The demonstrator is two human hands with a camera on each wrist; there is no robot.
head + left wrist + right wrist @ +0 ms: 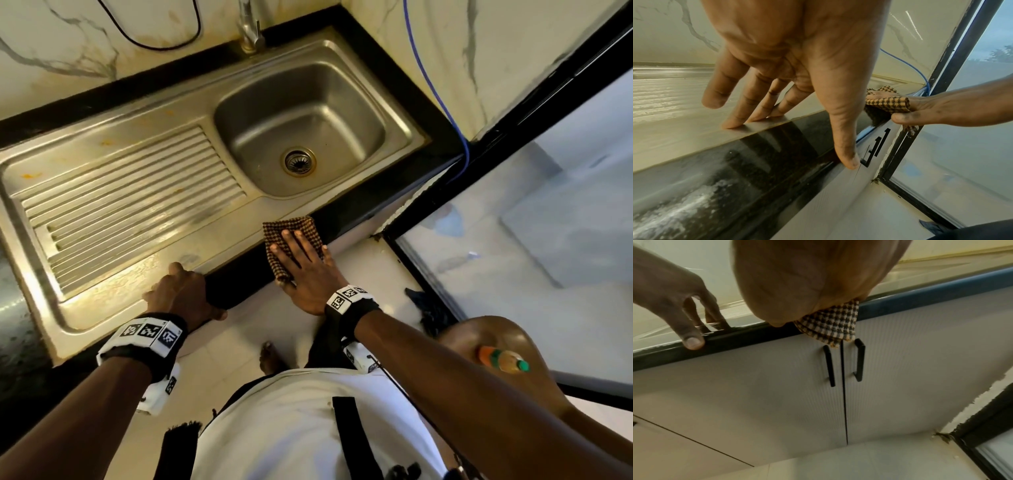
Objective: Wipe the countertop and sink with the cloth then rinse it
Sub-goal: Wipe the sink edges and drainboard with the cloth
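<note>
A brown checked cloth (291, 228) lies over the black front edge of the countertop (236, 284), just below the steel sink basin (239, 137). My right hand (298, 253) presses flat on it with straight fingers. In the right wrist view a corner of the cloth (834, 322) hangs down past the edge under my palm (807, 280). In the left wrist view the cloth (888, 104) sits between the right hand's fingers and thumb. My left hand (181, 287) rests on the counter edge beside the ribbed drainboard (130, 205), fingertips (735, 123) on the steel rim, thumb down the front, holding nothing.
A faucet (248, 27) stands behind the basin. Orange stains (30, 175) mark the drainboard. A black-framed glass door (513, 137) and a blue cable (442, 96) are at the right. Below the counter are cabinet doors with black handles (828, 366). A small bottle (503, 358) shows at the lower right.
</note>
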